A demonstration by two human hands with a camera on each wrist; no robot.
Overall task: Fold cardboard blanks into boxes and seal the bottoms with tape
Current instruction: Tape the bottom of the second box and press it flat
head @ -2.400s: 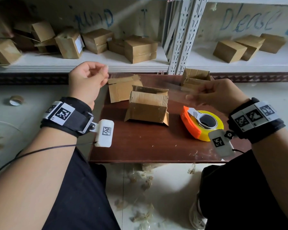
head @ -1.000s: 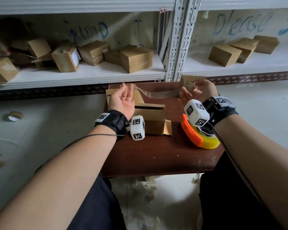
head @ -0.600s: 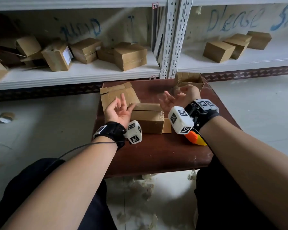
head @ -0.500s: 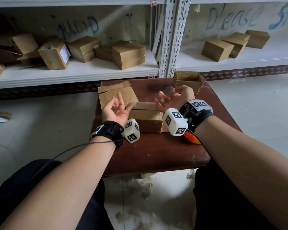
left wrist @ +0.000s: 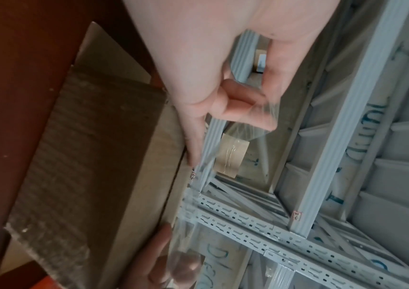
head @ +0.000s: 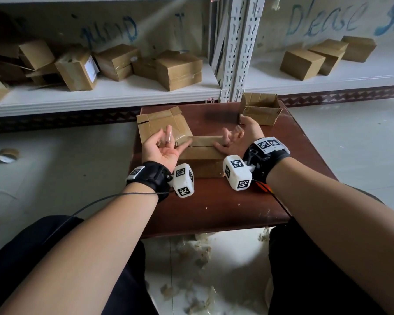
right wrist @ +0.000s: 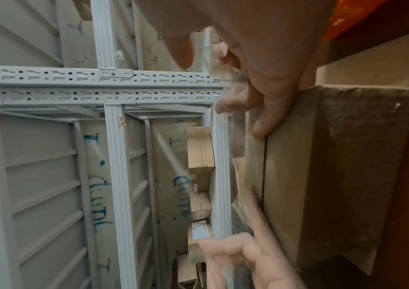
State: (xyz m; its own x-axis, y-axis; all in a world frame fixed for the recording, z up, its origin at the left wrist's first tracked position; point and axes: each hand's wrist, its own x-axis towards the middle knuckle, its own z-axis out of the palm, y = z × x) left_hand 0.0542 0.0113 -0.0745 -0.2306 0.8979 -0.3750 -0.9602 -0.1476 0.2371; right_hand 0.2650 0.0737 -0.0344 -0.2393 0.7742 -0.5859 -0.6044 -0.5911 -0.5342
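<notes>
White metal shelving (head: pixel 234 48), blue scrawl on the back wall (head: pixel 323 19), small brown table (head: pixel 214 201), pale floor (head: pixel 55 160)

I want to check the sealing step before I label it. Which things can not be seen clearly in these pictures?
- Tape dispenser: head view, only an orange sliver shows behind the right wrist camera.
- Clear tape strip: transparent, its edges are hard to follow.
- Whether the strip touches the box seam: unclear; both wrist views are blurred.
- Left hand: blurred in the head view.
</notes>
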